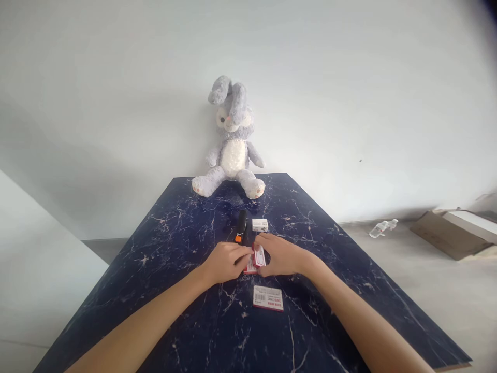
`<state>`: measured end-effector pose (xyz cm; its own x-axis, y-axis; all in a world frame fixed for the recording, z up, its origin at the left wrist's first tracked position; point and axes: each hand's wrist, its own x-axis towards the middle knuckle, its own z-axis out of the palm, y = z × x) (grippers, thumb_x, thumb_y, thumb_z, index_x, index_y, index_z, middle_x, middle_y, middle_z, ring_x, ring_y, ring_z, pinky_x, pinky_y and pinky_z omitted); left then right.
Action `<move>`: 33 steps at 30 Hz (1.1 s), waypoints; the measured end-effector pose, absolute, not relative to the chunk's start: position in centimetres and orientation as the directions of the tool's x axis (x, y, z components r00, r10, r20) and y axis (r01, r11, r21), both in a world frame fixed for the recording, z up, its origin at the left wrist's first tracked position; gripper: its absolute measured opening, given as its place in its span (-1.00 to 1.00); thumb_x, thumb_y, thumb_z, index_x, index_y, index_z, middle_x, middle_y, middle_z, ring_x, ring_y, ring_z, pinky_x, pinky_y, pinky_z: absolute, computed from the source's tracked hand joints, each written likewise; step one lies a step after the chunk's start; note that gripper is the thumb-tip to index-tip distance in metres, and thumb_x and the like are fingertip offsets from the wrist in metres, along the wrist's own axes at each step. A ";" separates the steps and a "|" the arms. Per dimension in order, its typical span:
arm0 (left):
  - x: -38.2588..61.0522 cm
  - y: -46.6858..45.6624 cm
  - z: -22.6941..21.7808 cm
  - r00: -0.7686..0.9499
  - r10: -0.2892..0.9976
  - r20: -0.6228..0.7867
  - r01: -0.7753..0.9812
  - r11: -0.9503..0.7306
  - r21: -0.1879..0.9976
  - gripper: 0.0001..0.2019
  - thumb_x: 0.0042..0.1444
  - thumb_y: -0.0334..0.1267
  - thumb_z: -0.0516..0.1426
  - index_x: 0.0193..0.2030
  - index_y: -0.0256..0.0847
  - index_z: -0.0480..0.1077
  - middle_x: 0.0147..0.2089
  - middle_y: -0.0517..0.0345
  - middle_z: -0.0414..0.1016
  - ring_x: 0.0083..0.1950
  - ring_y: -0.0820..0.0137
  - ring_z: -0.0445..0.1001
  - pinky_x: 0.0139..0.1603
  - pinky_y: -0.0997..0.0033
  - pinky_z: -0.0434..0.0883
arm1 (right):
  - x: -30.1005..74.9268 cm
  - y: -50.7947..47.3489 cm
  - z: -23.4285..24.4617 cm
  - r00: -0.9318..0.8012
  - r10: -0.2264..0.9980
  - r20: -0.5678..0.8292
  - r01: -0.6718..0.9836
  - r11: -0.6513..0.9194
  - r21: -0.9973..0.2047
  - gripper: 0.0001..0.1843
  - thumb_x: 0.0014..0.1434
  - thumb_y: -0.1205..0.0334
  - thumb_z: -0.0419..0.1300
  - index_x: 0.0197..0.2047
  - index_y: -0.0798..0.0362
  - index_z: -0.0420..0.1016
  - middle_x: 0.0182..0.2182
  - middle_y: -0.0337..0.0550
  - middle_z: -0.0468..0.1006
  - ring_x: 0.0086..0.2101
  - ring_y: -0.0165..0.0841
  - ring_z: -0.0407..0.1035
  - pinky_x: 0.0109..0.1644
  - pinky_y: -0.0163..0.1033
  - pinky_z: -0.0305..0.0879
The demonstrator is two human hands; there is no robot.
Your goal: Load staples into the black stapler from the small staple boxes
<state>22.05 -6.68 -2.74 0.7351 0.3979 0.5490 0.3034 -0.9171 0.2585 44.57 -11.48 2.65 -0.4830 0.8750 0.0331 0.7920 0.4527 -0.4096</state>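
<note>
Both my hands meet over the middle of a dark blue marbled table (182, 321). My left hand (224, 261) is closed, its fingertips pinching a small red and white box (258, 256). My right hand (280, 255) is curled round the same box from the right side. A second red and white box (249, 268) lies under them, partly hidden. Just beyond my hands lie a black stapler with an orange tip (241, 228) and a small white box (260, 225). Nearer to me a flat red and white box with a barcode (267, 298) rests on the table.
A grey and white plush rabbit (232, 147) sits at the table's far end against the white wall. On the floor to the right lie a plastic bottle (382, 228) and a flattened cardboard box (452, 233).
</note>
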 end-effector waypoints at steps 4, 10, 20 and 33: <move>22.0 -6.7 -2.7 0.739 0.430 0.518 0.335 -0.902 0.272 -0.78 0.28 -0.31 0.05 -0.07 -0.14 0.52 -0.23 0.13 0.64 -0.28 0.34 0.59 -0.21 0.34 0.45 | 43.4 -11.7 2.3 -0.500 0.864 0.056 0.775 0.475 -0.417 -0.45 -0.16 0.01 0.47 -0.20 -0.01 0.30 -0.20 -0.18 0.46 -0.16 -0.18 0.32 -0.21 -0.20 0.18; 22.0 -6.7 -2.4 0.739 0.452 0.499 0.337 -0.890 0.308 -0.78 0.29 -0.30 0.05 -0.07 -0.12 0.51 -0.21 0.13 0.63 -0.25 0.34 0.58 -0.19 0.36 0.45 | 44.0 -11.6 2.9 -0.484 0.875 0.020 0.758 0.431 -0.489 -0.51 -0.10 0.01 0.45 -0.19 -0.01 0.35 -0.24 -0.21 0.47 -0.24 -0.24 0.34 -0.26 -0.23 0.15; 22.0 -6.9 -1.9 0.736 0.477 0.480 0.381 -0.879 0.288 -0.83 0.28 -0.30 0.04 -0.17 -0.15 0.47 -0.32 0.15 0.57 -0.34 0.37 0.52 -0.26 0.39 0.41 | 43.5 -11.8 2.9 -0.497 0.868 0.000 0.752 0.431 -0.499 -0.52 -0.10 -0.05 0.44 -0.23 -0.01 0.35 -0.25 -0.21 0.45 -0.25 -0.25 0.32 -0.26 -0.24 0.16; 21.9 -7.2 -1.2 0.566 0.669 0.481 0.355 -0.725 0.591 -0.80 0.31 -0.19 0.06 0.02 -0.12 0.36 -0.38 0.22 0.55 -0.38 0.39 0.52 -0.26 0.38 0.42 | 43.6 -11.0 1.9 -0.230 0.928 0.292 0.774 0.357 -0.523 -0.64 0.03 0.05 0.32 -0.27 -0.01 0.23 -0.30 -0.19 0.43 -0.31 -0.29 0.31 -0.24 -0.20 0.22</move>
<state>21.90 -7.16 -1.19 0.5662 0.6693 0.4811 0.3549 -0.7248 0.5905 43.55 -11.01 1.88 -0.2305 0.9283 0.2919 0.7744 0.3566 -0.5226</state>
